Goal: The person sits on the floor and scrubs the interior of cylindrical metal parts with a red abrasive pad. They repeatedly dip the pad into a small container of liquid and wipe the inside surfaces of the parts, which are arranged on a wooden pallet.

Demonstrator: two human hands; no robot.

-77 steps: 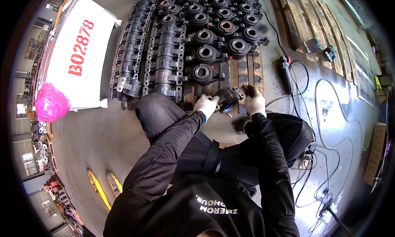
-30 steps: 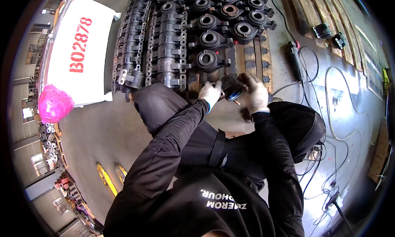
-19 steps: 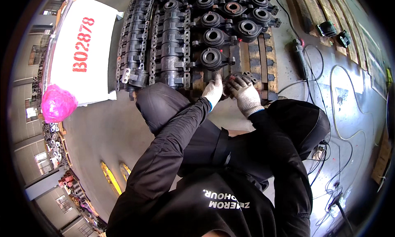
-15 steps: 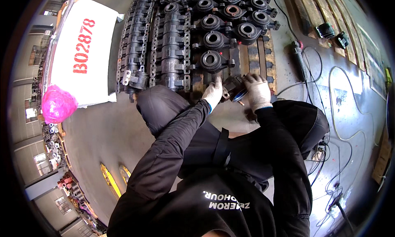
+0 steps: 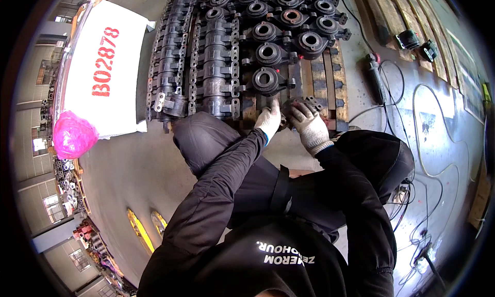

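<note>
Both my hands wear white work gloves and hold a dark cast-metal bearing housing (image 5: 301, 105) at the near edge of a wooden pallet (image 5: 335, 93). My left hand (image 5: 269, 120) grips its left side. My right hand (image 5: 308, 124) covers its right side. The part's flange with holes shows just past my right fingers. Right behind it on the pallet sits another round black housing (image 5: 267, 81), the nearest of several laid in rows.
Long black castings (image 5: 216, 65) are stacked in rows on the pallet's left half. A white board with red marking (image 5: 105, 70) and a pink bag (image 5: 73, 134) lie to the left. An angle grinder (image 5: 375, 80) and cables lie on the concrete floor at right.
The part stayed between my hands near the pallet's front edge. It has been turned, so its flat flange now faces up instead of its round bore. My head has shifted slightly.
</note>
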